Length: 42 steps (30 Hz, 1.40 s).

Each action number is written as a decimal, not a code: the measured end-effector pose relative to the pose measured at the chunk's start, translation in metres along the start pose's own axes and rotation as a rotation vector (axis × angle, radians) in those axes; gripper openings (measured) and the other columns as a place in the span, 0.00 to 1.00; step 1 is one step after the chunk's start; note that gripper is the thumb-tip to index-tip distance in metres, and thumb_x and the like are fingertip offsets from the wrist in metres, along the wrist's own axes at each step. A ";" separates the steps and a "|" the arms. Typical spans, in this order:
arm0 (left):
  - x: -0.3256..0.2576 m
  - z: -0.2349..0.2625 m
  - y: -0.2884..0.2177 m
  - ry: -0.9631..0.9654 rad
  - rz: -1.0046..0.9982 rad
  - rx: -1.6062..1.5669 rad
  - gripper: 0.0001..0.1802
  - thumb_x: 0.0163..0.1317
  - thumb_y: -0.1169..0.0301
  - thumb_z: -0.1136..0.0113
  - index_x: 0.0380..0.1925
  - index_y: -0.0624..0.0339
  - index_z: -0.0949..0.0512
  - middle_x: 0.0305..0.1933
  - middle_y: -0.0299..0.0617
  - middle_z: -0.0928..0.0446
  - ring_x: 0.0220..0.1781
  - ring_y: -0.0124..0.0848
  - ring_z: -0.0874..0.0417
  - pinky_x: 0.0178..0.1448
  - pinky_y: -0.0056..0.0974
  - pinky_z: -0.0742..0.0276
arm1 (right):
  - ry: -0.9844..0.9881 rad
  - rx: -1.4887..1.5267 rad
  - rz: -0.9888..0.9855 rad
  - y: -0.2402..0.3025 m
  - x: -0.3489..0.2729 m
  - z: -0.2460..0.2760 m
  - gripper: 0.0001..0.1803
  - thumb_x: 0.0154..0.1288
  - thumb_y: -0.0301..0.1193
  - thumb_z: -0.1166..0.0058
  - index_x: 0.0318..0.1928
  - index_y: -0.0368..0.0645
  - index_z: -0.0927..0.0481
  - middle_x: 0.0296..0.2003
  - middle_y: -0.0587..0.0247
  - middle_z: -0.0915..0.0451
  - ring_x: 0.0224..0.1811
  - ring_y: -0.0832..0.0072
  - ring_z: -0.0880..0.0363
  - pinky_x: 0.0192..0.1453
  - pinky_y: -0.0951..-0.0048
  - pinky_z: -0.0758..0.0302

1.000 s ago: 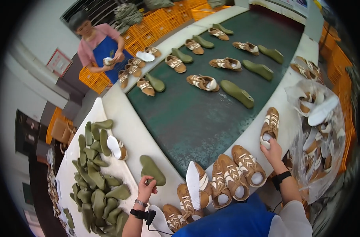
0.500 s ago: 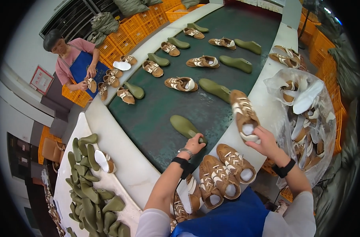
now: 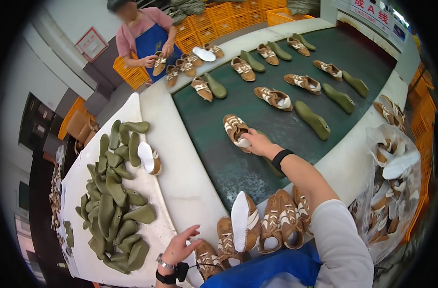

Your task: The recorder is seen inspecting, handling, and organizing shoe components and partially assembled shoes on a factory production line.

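My right hand [image 3: 258,143] grips the heel of a brown sneaker with white stripes [image 3: 233,126], at the near part of the green conveyor belt [image 3: 200,146]. Whether its sole rests on the belt I cannot tell. Beneath my right wrist, a green shoe last [image 3: 273,167] shows only in part. My left hand [image 3: 178,247], fingers apart and empty, hovers beside the nearest brown sneaker [image 3: 205,259] in a row along the front edge. A white insole [image 3: 239,221] leans against one shoe of that row.
Sneakers and green lasts [image 3: 311,120] stand in pairs along the belt. Many loose lasts [image 3: 115,192] are heaped on the white table [image 3: 154,225] at left. A plastic bag of shoes [image 3: 396,192] lies at right. Across the belt a co-worker [image 3: 149,36] handles a sneaker; orange crates [image 3: 224,21] stand behind.
My right hand has carried the sneaker leftward over the belt. My left hand has let go of the last and drawn back toward the near left. The view has turned left.
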State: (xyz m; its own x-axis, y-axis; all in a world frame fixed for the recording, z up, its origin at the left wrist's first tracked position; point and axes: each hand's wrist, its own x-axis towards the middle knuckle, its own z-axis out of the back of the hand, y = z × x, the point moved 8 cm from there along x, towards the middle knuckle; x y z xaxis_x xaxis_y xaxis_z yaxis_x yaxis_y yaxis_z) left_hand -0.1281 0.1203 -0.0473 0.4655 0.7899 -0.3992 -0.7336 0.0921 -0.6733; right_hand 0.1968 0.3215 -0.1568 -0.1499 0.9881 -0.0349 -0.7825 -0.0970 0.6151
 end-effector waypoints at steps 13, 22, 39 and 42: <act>-0.100 -0.040 0.156 -0.505 0.121 0.446 0.33 0.43 0.65 0.33 0.52 0.63 0.32 0.50 0.56 0.30 0.54 0.52 0.32 0.60 0.49 0.37 | 0.161 0.009 0.005 -0.025 -0.208 0.092 0.23 0.51 0.24 0.50 0.52 0.42 0.28 0.46 0.49 0.24 0.48 0.55 0.25 0.50 0.64 0.27; -0.155 -0.029 0.283 -0.790 0.436 -0.216 0.39 0.45 0.66 0.35 0.58 0.63 0.40 0.57 0.61 0.36 0.59 0.54 0.35 0.63 0.46 0.38 | -0.086 0.075 -0.403 -0.150 -0.400 0.057 0.18 0.56 0.23 0.52 0.49 0.37 0.27 0.22 0.65 0.26 0.25 0.80 0.29 0.30 0.78 0.31; -0.179 0.082 0.393 -0.253 0.929 0.147 0.65 0.28 0.41 0.30 0.64 0.64 0.48 0.65 0.56 0.41 0.67 0.44 0.40 0.66 0.41 0.40 | -0.075 0.017 -0.517 -0.075 -0.406 0.049 0.15 0.52 0.26 0.51 0.42 0.39 0.22 0.26 0.55 0.21 0.28 0.67 0.22 0.38 0.71 0.25; -0.148 0.066 0.391 -0.461 0.719 -0.041 0.64 0.29 0.50 0.27 0.65 0.61 0.51 0.60 0.58 0.36 0.61 0.47 0.33 0.62 0.41 0.35 | -0.108 -0.008 -0.505 -0.062 -0.404 0.044 0.15 0.52 0.27 0.51 0.42 0.40 0.22 0.26 0.53 0.21 0.30 0.64 0.21 0.39 0.68 0.25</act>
State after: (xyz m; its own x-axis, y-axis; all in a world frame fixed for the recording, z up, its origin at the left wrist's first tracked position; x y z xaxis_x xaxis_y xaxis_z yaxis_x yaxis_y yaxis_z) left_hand -0.5170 0.0792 -0.2106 -0.3609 0.8162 -0.4512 -0.7506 -0.5413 -0.3789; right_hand 0.3329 -0.0662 -0.1462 0.3103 0.9188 -0.2441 -0.7460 0.3945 0.5366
